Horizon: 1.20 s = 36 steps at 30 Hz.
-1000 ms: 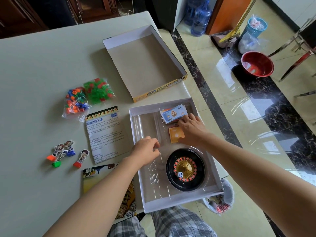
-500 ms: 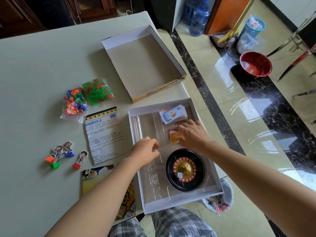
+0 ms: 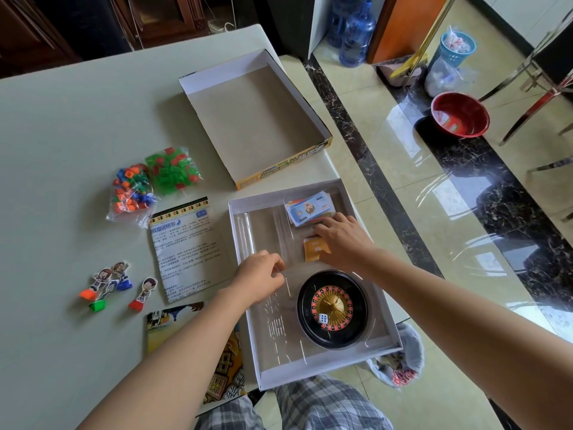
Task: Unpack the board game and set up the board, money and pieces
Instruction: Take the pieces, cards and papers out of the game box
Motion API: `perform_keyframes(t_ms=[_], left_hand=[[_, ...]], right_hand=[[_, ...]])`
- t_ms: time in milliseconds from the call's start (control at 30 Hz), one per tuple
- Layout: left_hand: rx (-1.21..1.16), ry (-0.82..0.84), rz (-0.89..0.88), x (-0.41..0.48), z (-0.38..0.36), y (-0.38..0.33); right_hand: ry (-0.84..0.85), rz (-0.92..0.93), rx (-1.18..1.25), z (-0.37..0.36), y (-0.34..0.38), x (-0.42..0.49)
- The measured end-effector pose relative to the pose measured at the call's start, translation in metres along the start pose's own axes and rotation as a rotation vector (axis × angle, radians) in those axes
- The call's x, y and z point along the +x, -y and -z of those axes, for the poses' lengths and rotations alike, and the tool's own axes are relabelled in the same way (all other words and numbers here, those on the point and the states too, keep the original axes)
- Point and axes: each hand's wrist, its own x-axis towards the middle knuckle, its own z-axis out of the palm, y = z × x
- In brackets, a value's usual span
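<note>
Lets cards (image 3: 314, 250) drop flat, slides right hand (image 3: 341, 240) toward money (image 3: 308, 209), both in box (image 3: 236, 231) at worktop's (image 3: 62, 150) right edge. Bends fingers (image 3: 328, 225) over money's near edge; cannot tell whether gripping. Rests left hand (image 3: 260, 274), curled, in box; hold likewise unclear. Likely money out next.

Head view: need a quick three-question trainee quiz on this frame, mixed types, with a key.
1. True or false: the roulette wheel lies on the table outside the box tray.
2. What sits on the wheel? A. a white die B. a banknote C. a green house
3. How many character pawns are left of the instruction sheet?
Key: 1 false, it lies inside the tray; 2 A; 3 four.
</note>
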Motion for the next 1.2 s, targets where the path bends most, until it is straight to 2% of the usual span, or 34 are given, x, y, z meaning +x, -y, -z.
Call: perform_keyframes(t_ms=[267, 367, 467, 500, 567, 633, 700, 733, 800, 900, 1033, 1133, 1200], left_hand=[[-0.003, 0.003, -0.009, 0.000, 0.001, 0.000], [-0.021, 0.016, -0.003, 0.001, 0.003, 0.002], [-0.055, -0.001, -0.005, 0.001, 0.003, 0.002], [-0.077, -0.034, -0.007, 0.001, 0.003, 0.002], [-0.228, -0.146, 0.007, -0.001, 0.004, -0.001], [-0.521, -0.209, 0.007, -0.004, 0.010, -0.008], [-0.708, -0.219, -0.015, -0.005, 0.016, -0.012], [-0.678, -0.244, -0.046, -0.004, 0.018, -0.012], [-0.559, -0.327, -0.084, -0.004, 0.023, -0.009], [-0.617, -0.444, -0.081, -0.017, 0.034, 0.009], [-0.739, -0.569, -0.034, -0.054, 0.046, 0.045], [-0.804, -0.598, 0.013, -0.086, 0.043, 0.076], [-0.795, -0.637, 0.107, -0.108, 0.037, 0.106]], right_hand=[[0.031, -0.045, 0.053, 0.001, -0.012, 0.002], [-0.055, -0.137, 0.223, 0.011, -0.026, 0.002], [-0.109, -0.138, 0.267, 0.022, -0.036, 0.000], [-0.115, -0.141, 0.297, 0.024, -0.037, -0.002], [-0.067, -0.146, 0.531, 0.033, -0.030, -0.006], [0.083, -0.081, 0.786, 0.042, -0.016, -0.007], [0.250, 0.031, 0.796, 0.050, 0.006, -0.006], [0.300, 0.074, 0.760, 0.051, 0.017, -0.004], [0.256, 0.097, 0.753, 0.050, 0.033, 0.003], [0.110, 0.003, 0.905, 0.049, 0.044, 0.013], [0.116, 0.067, 0.849, 0.051, 0.078, 0.024], [0.085, 0.098, 0.827, 0.047, 0.131, 0.033], [0.102, 0.145, 0.804, 0.040, 0.175, 0.039]])
